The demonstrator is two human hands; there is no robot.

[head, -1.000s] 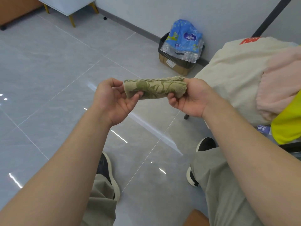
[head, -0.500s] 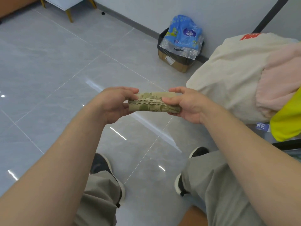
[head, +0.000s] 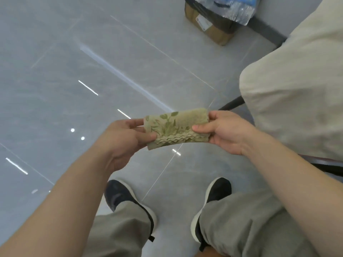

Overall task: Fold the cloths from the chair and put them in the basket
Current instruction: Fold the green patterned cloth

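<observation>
Cloth [head: 176, 129], folded small, sits in mid-air over the floor [head: 74, 71], the left hand [head: 126, 140] grip pinching its left end, the right hand [head: 226, 132] grip pinching its right end; a slack pinch could let the layers spring open or drop

— What kind of place is this?

— An ordinary indoor room, most likely in a home. The floor [head: 74, 71] is laid with large glossy grey tiles that mirror short strips of light.

— What else points that way?

— A cardboard box [head: 213, 32] lined with a black bag stands against the dark skirting [head: 267, 32], with a shiny plastic pack [head: 232, 8] sitting in it. A big beige cloth [head: 297, 89] is draped over a chair, and one dark chair leg [head: 232, 103] shows beneath it.
</observation>
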